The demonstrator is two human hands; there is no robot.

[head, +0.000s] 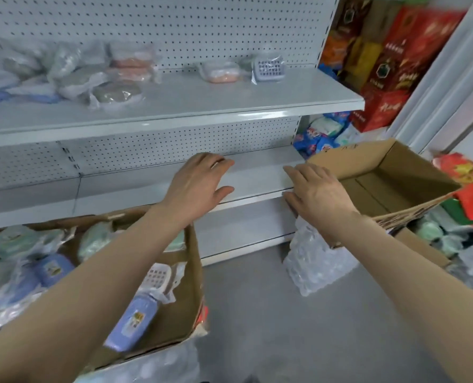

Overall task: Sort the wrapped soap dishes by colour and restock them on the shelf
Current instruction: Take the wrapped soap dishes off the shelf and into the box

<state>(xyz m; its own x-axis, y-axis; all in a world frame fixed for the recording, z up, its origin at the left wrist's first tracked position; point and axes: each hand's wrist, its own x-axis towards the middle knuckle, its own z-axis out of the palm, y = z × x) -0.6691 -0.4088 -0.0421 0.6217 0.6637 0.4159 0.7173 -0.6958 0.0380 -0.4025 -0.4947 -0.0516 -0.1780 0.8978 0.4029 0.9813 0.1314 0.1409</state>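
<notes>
Lying in loose piles, the wrapped soap dishes (114, 92) sat at the left of the upper shelf (230, 98), blue ones furthest left, grey-green ones in the middle and pink ones stacked behind. Further right on the same shelf, a pink wrapped dish (220, 71) lay just beside a lavender slotted dish (270, 68), both near the pegboard back (174, 23). More wrapped dishes filled an open cardboard box (192, 272) at lower left: pale green ones towards the back, and a blue dish (132, 322) leaning against the box's near wall below a white slotted one (156, 275). The left hand (199, 183) hovered over the lower shelf (257, 172), its fingers (221, 163) straight and slightly spread, holding nothing. The right hand (318, 192) lay over the near corner of a tilted, empty cardboard box (381, 189), fingers straight and close together; whether the thumb gripped the box edge could not be told. Crumpled clear plastic wrap (312, 261) lay on the grey floor (257, 313) beneath that wrist. Blue packets (318, 136) and red cartons (390, 78) stood beyond the shelf's right end.
</notes>
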